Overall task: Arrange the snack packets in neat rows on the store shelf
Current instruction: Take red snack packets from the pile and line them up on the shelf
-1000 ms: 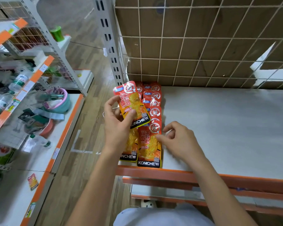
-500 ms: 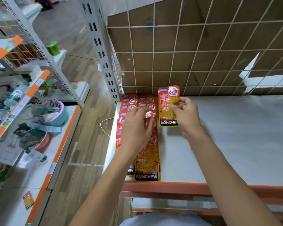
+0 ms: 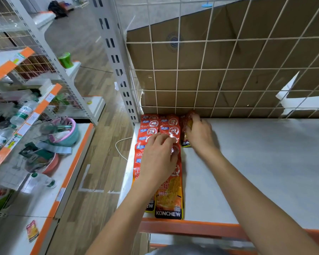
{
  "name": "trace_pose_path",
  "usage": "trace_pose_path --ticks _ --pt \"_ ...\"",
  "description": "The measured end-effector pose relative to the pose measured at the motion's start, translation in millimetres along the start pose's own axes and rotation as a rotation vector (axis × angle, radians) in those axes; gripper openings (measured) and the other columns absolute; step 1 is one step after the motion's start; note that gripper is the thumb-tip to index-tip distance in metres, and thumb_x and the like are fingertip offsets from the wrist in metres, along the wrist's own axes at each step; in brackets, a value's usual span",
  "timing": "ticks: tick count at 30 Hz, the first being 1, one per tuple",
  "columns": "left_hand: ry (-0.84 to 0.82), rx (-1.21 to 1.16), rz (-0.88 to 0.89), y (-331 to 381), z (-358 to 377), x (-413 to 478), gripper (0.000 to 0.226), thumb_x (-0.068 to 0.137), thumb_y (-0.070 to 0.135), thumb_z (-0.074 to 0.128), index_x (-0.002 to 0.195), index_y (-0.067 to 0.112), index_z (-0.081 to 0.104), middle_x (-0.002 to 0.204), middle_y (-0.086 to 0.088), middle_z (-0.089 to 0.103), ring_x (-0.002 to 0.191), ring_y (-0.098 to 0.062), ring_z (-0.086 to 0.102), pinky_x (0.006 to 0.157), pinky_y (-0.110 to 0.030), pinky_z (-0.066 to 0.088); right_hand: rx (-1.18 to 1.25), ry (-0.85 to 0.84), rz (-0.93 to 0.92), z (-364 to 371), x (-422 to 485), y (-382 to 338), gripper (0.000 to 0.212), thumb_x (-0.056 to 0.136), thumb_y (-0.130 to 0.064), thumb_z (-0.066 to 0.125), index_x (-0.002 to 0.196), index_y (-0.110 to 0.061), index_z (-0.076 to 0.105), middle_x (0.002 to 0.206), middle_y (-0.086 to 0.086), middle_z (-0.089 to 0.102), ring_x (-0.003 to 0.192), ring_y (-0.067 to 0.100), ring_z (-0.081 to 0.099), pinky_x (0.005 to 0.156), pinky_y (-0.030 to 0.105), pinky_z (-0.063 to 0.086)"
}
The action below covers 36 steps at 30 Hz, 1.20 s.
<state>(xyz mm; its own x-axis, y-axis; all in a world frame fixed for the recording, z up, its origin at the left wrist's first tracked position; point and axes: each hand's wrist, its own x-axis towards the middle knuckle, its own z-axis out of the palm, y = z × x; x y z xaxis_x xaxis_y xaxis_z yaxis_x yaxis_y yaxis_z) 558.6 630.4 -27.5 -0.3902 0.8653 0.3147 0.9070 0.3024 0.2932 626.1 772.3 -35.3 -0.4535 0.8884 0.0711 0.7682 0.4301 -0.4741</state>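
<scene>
Head view: my left hand (image 3: 158, 159) presses flat on two packet rows (image 3: 168, 197) on the shelf (image 3: 256, 162), centre frame; my right hand (image 3: 200, 134) grasps a lone packet (image 3: 185, 141) just right of them. Left, a basin (image 3: 72, 138) holds clutter.

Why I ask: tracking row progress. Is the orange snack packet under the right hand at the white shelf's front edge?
No, the right hand holds the orange snack packet at the white shelf's back, by the wire grid.

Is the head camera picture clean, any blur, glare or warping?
Head view: wide-angle warping leans the shelf upright and fans the wire grid; head view: glare glints on the packet rows beside the left hand; head view: the loose packet in the right hand is smeared.
</scene>
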Motion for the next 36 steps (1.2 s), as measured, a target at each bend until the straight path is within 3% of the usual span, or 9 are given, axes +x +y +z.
trace_pose_path --ticks 5,12,16,22,26,31,36 --pt "-0.017 0.004 -0.007 2.3 0.0 0.5 0.029 0.087 0.021 0.062 0.114 0.012 0.066 0.117 -0.005 0.064 0.117 -0.028 0.05 0.097 -0.037 0.043 -0.19 0.009 -0.013 -0.2 -2.1 2.8 0.04 0.094 -0.034 0.047 0.131 -0.019 0.046 0.125 0.017 0.047 0.119 0.035 0.04 0.09 0.045 0.039" --pt "-0.042 -0.033 -0.027 5.5 -1.4 1.1 0.032 0.09 0.02 0.057 0.12 0.01 0.061 0.123 -0.008 0.06 0.121 -0.028 0.046 0.1 -0.038 0.041 -0.112 0.006 -0.013 -6.2 -6.2 4.6 0.043 0.093 -0.039 0.048 0.132 -0.02 0.046 0.128 0.014 0.05 0.122 0.032 0.04 0.093 0.039 0.039" --pt "0.0 -0.065 -0.019 11.3 -7.8 5.9 0.03 0.088 0.014 0.059 0.116 0.007 0.062 0.118 -0.013 0.062 0.112 -0.033 0.051 0.095 -0.043 0.044 0.119 0.123 0.041 -20.9 -21.5 12.4 0.04 0.091 -0.032 0.054 0.127 -0.014 0.054 0.124 0.013 0.055 0.118 0.031 0.041 0.095 0.036 0.034" --pt "0.078 -0.085 0.072 40.0 -5.8 19.0 0.03 0.084 0.017 0.051 0.109 0.009 0.064 0.109 -0.009 0.066 0.102 -0.034 0.055 0.09 -0.039 0.042 0.117 0.332 0.051 -62.2 -72.9 64.8 0.032 0.086 -0.024 0.052 0.109 -0.007 0.066 0.111 0.012 0.064 0.105 0.034 0.051 0.09 0.034 0.033" --pt "0.095 -0.12 0.141 79.6 0.0 19.7 0.03 0.082 0.018 0.049 0.106 0.009 0.065 0.107 -0.007 0.066 0.102 -0.034 0.057 0.092 -0.034 0.037 0.069 0.394 0.113 -103.7 -111.4 117.0 0.029 0.088 -0.019 0.057 0.113 -0.006 0.064 0.117 0.011 0.063 0.111 0.032 0.051 0.095 0.034 0.035" --pt "0.142 -0.217 0.185 164.9 8.2 3.0 0.024 0.082 0.008 0.065 0.106 0.008 0.067 0.102 -0.007 0.068 0.098 -0.031 0.057 0.087 -0.029 0.037 0.072 0.449 0.214 -164.8 -169.9 186.8 0.031 0.09 -0.019 0.058 0.118 -0.007 0.062 0.124 0.009 0.06 0.119 0.027 0.048 0.101 0.033 0.036" --pt "0.069 -0.304 0.212 266.7 33.2 -18.2 0.024 0.086 0.011 0.066 0.109 0.012 0.067 0.105 -0.003 0.068 0.101 -0.028 0.059 0.084 -0.026 0.039 0.039 0.498 0.312 -229.1 -228.1 273.0 0.032 0.088 -0.019 0.06 0.119 -0.011 0.061 0.125 0.005 0.06 0.121 0.021 0.049 0.103 0.03 0.035"
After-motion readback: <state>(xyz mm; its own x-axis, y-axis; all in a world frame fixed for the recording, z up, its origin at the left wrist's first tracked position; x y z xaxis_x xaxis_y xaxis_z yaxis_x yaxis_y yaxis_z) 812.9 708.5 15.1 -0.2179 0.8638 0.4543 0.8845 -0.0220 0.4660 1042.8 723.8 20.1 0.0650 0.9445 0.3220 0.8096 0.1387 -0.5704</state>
